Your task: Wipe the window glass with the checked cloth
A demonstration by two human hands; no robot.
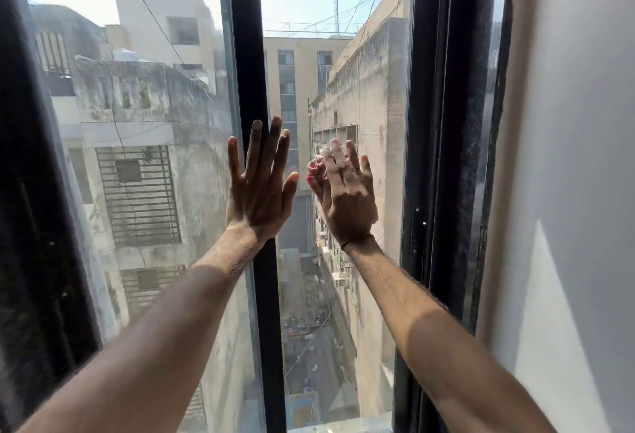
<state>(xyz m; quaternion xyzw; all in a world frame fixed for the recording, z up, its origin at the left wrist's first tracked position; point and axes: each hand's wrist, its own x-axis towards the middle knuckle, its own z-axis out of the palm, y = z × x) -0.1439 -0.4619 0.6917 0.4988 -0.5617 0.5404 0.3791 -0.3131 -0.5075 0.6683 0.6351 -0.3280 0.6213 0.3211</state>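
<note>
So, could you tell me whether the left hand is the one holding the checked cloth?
No, the left hand lies flat and bare over the dark centre frame bar, while the cloth is under the right hand.

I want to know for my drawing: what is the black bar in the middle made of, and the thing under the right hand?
The black bar looks like painted or coated metal, smooth and dark, though plastic is possible. Under the right hand is the checked cloth: soft woven fabric, crumpled, in red and white.
</note>
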